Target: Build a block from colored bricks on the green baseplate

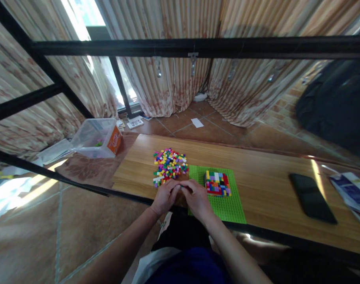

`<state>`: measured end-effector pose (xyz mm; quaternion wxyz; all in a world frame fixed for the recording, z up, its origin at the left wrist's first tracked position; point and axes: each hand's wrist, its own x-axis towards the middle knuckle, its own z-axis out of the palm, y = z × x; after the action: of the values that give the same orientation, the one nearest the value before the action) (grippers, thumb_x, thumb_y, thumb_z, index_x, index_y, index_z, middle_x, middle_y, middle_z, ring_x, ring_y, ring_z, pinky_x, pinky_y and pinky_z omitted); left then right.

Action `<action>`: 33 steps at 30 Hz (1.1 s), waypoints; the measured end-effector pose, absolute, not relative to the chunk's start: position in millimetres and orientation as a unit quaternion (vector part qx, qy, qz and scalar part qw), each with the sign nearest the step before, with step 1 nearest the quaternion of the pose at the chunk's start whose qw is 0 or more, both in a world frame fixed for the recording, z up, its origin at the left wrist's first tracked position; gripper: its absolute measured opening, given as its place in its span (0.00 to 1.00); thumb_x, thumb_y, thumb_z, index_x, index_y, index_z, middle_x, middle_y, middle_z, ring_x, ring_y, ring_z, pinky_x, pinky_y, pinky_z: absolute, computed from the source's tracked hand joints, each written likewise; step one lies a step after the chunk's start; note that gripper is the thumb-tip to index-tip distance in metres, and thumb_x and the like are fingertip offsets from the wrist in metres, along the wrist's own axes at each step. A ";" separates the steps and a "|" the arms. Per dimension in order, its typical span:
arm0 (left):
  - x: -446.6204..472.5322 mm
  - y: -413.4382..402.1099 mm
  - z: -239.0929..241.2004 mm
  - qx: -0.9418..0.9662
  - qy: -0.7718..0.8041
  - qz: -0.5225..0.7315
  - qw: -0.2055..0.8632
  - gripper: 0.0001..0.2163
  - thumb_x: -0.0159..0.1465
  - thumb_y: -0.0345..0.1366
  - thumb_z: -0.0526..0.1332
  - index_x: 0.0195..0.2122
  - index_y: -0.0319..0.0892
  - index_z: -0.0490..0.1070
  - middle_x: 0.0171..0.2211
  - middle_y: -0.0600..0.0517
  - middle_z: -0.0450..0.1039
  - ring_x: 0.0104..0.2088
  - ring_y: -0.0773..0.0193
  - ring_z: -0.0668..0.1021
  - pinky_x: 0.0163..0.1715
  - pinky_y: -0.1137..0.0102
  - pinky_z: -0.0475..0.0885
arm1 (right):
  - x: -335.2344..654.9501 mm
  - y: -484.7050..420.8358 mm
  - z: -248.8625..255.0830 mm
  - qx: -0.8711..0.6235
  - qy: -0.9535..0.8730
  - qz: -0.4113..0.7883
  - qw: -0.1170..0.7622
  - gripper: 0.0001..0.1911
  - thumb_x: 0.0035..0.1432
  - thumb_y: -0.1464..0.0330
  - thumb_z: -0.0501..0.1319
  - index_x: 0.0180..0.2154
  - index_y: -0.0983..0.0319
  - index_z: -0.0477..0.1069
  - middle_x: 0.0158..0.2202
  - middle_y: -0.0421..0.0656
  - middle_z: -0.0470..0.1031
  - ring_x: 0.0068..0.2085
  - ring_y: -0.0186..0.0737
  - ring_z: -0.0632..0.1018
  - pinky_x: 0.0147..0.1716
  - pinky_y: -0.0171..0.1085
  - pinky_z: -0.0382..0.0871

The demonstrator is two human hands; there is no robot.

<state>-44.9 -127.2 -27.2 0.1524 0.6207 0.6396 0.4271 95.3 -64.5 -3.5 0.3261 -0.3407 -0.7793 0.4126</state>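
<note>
- Spotting blocky, multicoloured plastic-brick build [217, 183] on green, studded baseplate [224, 210] at wooden tabletop [265, 189] edge.
- Seeing left hand [165, 196] by multicoloured loose-brick pile [170, 162], and right hand [197, 198], pinched fingertip-to-fingertip; can't tell on what.
- Finding bare wood rightward, up to flat black phone [312, 197].
- Glimpsing something green [98, 142] inside clear plastic box [85, 150].

No txt legible; ltrs on orange label [114, 141] of clear plastic box [89, 152] too sm. & blurry.
</note>
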 end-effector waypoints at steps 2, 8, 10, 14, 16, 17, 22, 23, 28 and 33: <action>-44.3 -127.5 -27.3 0.615 0.639 0.436 0.151 0.11 0.71 0.36 0.52 0.41 0.42 0.73 0.36 0.49 0.76 0.38 0.63 0.78 0.41 0.67 0.74 | 99.9 -65.1 1.2 -0.346 -0.783 0.398 0.331 0.14 0.61 0.72 0.55 0.42 0.57 0.78 0.39 0.45 0.78 0.41 0.42 0.79 0.42 0.40 0.73; -43.0 -126.6 -29.9 0.609 0.644 0.443 0.137 0.07 0.69 0.35 0.55 0.41 0.43 0.73 0.36 0.50 0.77 0.39 0.63 0.79 0.43 0.67 0.74 | 142.7 -37.9 22.2 -0.394 -0.775 0.339 0.360 0.14 0.63 0.67 0.55 0.43 0.57 0.78 0.41 0.47 0.78 0.42 0.44 0.78 0.43 0.42 0.73; -43.2 -126.2 -30.9 0.612 0.644 0.439 0.132 0.07 0.69 0.35 0.56 0.41 0.43 0.73 0.36 0.50 0.77 0.39 0.63 0.79 0.42 0.67 0.74 | 158.7 -20.9 26.1 -0.431 -0.762 0.320 0.363 0.13 0.62 0.65 0.56 0.42 0.58 0.78 0.41 0.48 0.79 0.41 0.44 0.78 0.42 0.43 0.73; -43.9 -125.2 -32.0 0.620 0.646 0.427 0.123 0.06 0.69 0.35 0.56 0.40 0.43 0.73 0.36 0.50 0.77 0.39 0.62 0.79 0.42 0.67 0.74 | 173.3 8.4 23.7 -0.465 -0.761 0.297 0.341 0.14 0.61 0.64 0.56 0.41 0.60 0.79 0.40 0.48 0.79 0.40 0.44 0.78 0.45 0.44 0.71; -44.1 -124.7 -32.4 0.621 0.648 0.424 0.118 0.06 0.69 0.35 0.56 0.40 0.43 0.73 0.36 0.49 0.77 0.39 0.62 0.79 0.41 0.67 0.74 | 172.1 17.3 19.1 -0.459 -0.771 0.296 0.329 0.13 0.60 0.65 0.56 0.39 0.60 0.79 0.41 0.47 0.80 0.42 0.44 0.78 0.46 0.44 0.71; -44.1 -124.5 -32.8 0.621 0.649 0.423 0.117 0.06 0.69 0.35 0.56 0.40 0.42 0.73 0.36 0.49 0.77 0.39 0.62 0.79 0.41 0.67 0.74 | 170.4 20.3 16.6 -0.454 -0.775 0.298 0.323 0.13 0.60 0.66 0.56 0.38 0.59 0.79 0.41 0.46 0.80 0.42 0.44 0.78 0.47 0.44 0.70; -44.0 -123.8 -36.4 0.622 0.650 0.423 0.111 0.07 0.69 0.35 0.56 0.40 0.43 0.73 0.36 0.49 0.77 0.39 0.63 0.79 0.41 0.67 0.75 | 162.9 26.8 9.4 -0.437 -0.803 0.281 0.291 0.12 0.60 0.67 0.57 0.37 0.58 0.80 0.41 0.46 0.81 0.45 0.46 0.77 0.50 0.47 0.68; -44.0 -123.8 -37.1 0.622 0.650 0.423 0.110 0.07 0.69 0.36 0.56 0.40 0.43 0.73 0.36 0.49 0.77 0.39 0.62 0.79 0.41 0.67 0.75 | 162.2 27.3 9.1 -0.434 -0.811 0.272 0.283 0.11 0.60 0.67 0.58 0.37 0.58 0.80 0.40 0.46 0.81 0.45 0.46 0.77 0.50 0.48 0.68; -44.2 -123.8 -37.0 0.626 0.652 0.414 0.111 0.07 0.69 0.36 0.55 0.40 0.43 0.73 0.36 0.49 0.77 0.39 0.62 0.79 0.41 0.66 0.74 | 161.0 30.5 9.5 -0.422 -0.833 0.246 0.261 0.13 0.60 0.70 0.58 0.41 0.57 0.80 0.40 0.45 0.81 0.44 0.46 0.76 0.50 0.47 0.67; -43.8 -123.9 -36.0 0.624 0.655 0.411 0.110 0.07 0.69 0.36 0.56 0.40 0.43 0.73 0.36 0.49 0.76 0.38 0.62 0.78 0.40 0.67 0.74 | 161.1 33.9 9.4 -0.409 -0.853 0.221 0.238 0.14 0.61 0.70 0.58 0.45 0.56 0.80 0.39 0.44 0.81 0.45 0.47 0.75 0.51 0.47 0.67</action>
<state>-43.8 -123.9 -36.0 0.1097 0.6243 0.6554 0.4107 161.1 33.9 9.4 0.2376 -0.4091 -0.8529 0.2206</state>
